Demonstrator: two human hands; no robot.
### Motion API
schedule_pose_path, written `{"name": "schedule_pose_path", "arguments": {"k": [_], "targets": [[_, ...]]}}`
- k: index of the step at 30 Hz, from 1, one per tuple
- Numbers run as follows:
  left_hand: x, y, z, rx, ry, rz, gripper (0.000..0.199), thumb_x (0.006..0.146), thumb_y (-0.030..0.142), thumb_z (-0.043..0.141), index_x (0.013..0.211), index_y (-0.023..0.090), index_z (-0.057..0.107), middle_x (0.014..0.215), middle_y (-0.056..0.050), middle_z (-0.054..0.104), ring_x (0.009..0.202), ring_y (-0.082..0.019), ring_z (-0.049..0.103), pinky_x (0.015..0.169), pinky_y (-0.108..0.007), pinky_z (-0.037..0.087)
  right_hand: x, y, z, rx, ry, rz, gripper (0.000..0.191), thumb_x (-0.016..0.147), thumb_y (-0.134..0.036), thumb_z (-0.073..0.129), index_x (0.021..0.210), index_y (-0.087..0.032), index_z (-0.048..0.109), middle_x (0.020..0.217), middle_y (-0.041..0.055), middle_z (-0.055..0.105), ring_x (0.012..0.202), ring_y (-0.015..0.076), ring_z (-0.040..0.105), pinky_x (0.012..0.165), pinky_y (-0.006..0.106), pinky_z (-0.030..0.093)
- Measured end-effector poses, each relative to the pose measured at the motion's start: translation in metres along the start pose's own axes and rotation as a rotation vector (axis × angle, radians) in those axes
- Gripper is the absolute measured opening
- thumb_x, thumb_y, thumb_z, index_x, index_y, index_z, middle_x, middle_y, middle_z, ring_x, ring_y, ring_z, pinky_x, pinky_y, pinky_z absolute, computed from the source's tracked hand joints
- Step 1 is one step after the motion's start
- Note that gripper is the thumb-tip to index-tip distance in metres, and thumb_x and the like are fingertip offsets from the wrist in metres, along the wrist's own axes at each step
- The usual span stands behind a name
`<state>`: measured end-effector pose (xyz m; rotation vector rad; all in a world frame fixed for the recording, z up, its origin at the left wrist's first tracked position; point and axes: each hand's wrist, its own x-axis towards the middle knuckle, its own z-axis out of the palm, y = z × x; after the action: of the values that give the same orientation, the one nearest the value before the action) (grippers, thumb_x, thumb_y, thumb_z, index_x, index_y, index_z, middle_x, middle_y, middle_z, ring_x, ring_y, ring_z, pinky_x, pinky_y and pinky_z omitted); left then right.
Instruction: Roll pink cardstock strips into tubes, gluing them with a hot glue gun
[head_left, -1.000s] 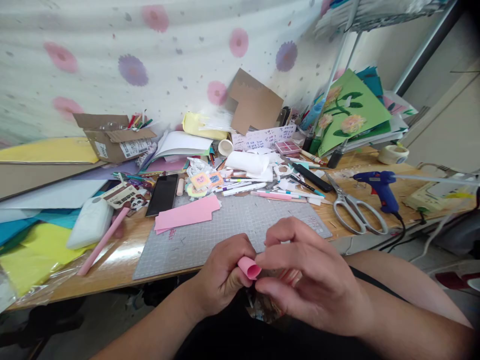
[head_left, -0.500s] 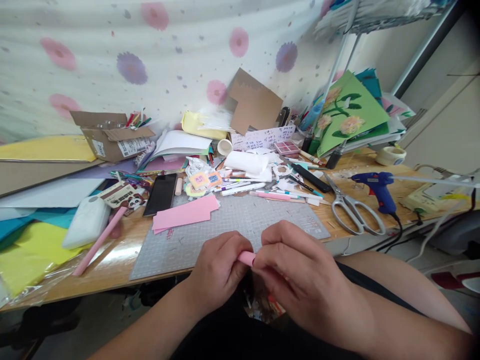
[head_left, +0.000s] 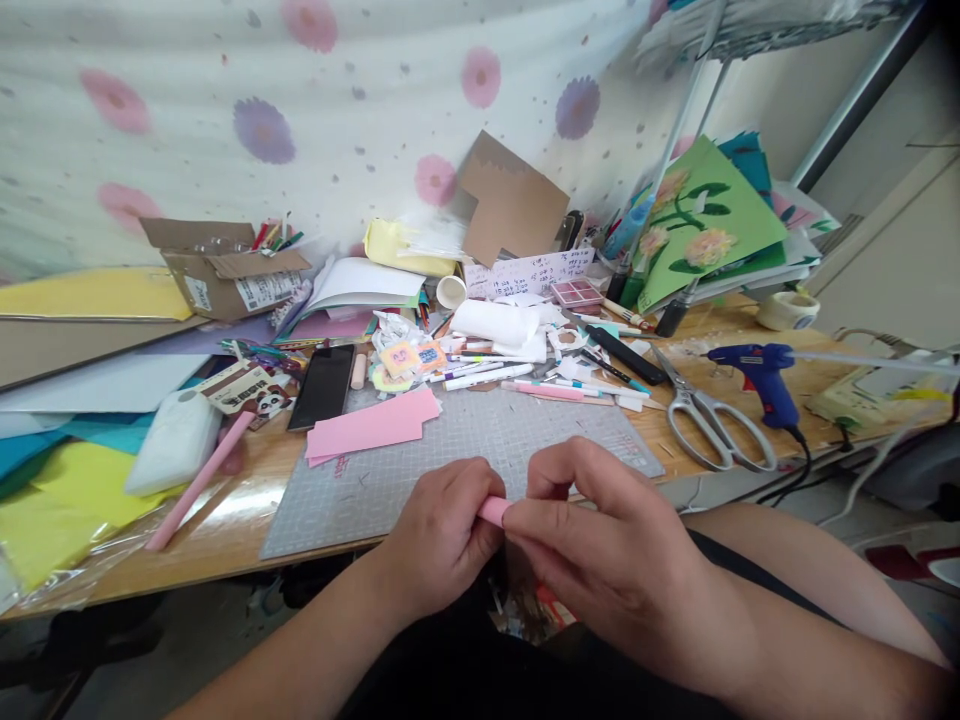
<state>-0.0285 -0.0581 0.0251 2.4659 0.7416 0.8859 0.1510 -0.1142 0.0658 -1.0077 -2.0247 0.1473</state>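
A small pink roll [head_left: 493,511] is held between my two hands at the front edge of the grey cutting mat [head_left: 480,440]. My left hand [head_left: 450,530] is wrapped round its left part, which is hidden in the fist. The thumb and fingertips of my right hand [head_left: 600,540] pinch its right end. Beyond my left hand, pink paper strips [head_left: 371,425] lie stacked on the mat. A longer pink tube [head_left: 201,482] leans on a white block [head_left: 172,443] at the left.
Scissors [head_left: 709,415] and a blue glue gun [head_left: 765,375] lie on the right. A black phone [head_left: 322,388] rests beyond the strips. Pens, a white roll [head_left: 495,324] and paper scraps crowd the table's middle; a cardboard box [head_left: 225,280] stands at the back left.
The fingers of my right hand have shifted a little on the pink roll, with the index finger lifted and bent more. The whole view has moved slightly.
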Motion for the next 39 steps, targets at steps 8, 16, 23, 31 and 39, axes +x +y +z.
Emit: {"name": "schedule_pose_path", "arguments": {"k": [8, 16, 23, 31, 39], "targets": [[-0.003, 0.002, -0.011, -0.127, -0.253, -0.113, 0.021, 0.099, 0.035, 0.036, 0.091, 0.023, 0.051, 0.086, 0.001, 0.060, 0.080, -0.015, 0.058, 0.070, -0.025, 0.045, 0.002, 0.004, 0.006, -0.025, -0.018, -0.006, 0.020, 0.088, -0.015, 0.052, 0.071, -0.015, 0.062, 0.074, 0.0021, 0.056, 0.064, 0.0106, 0.047, 0.054, 0.021, 0.038], [-0.006, -0.003, -0.007, 0.031, -0.094, 0.014, 0.017, 0.097, 0.027, 0.038, 0.088, 0.025, 0.053, 0.071, 0.006, 0.062, 0.062, -0.011, 0.059, 0.057, -0.020, 0.042, 0.008, 0.023, -0.014, -0.068, -0.082, -0.068, 0.009, 0.089, -0.023, 0.057, 0.091, -0.022, 0.066, 0.089, 0.0022, 0.061, 0.080, 0.0111, 0.058, 0.070, 0.020, 0.047], [-0.008, -0.003, -0.019, -0.066, 0.055, -0.118, 0.021, 0.096, 0.030, 0.041, 0.080, 0.022, 0.052, 0.059, 0.007, 0.049, 0.051, -0.008, 0.048, 0.050, -0.016, 0.039, 0.021, 0.168, -0.053, -0.521, -0.428, 0.445, 0.018, 0.092, -0.029, 0.058, 0.102, -0.015, 0.063, 0.105, 0.0066, 0.064, 0.093, 0.0184, 0.062, 0.083, 0.039, 0.052], [-0.006, -0.016, -0.025, -0.051, 0.127, -0.090, 0.035, 0.092, 0.033, 0.047, 0.062, 0.021, 0.034, 0.055, 0.007, 0.034, 0.046, -0.008, 0.036, 0.043, -0.018, 0.032, 0.013, 0.190, -0.060, -0.618, -0.352, 0.621, 0.023, 0.092, -0.034, 0.057, 0.104, -0.015, 0.061, 0.103, 0.0055, 0.064, 0.089, 0.0170, 0.063, 0.079, 0.038, 0.053], [0.004, -0.017, -0.022, 0.077, 0.142, -0.066, 0.038, 0.090, 0.029, 0.048, 0.059, 0.020, 0.029, 0.053, 0.008, 0.029, 0.047, -0.007, 0.029, 0.046, -0.019, 0.025, 0.009, 0.093, -0.076, -0.156, 0.128, 0.406, 0.024, 0.088, -0.046, 0.054, 0.090, -0.023, 0.062, 0.085, 0.0017, 0.066, 0.068, 0.0153, 0.063, 0.059, 0.026, 0.051]]}}
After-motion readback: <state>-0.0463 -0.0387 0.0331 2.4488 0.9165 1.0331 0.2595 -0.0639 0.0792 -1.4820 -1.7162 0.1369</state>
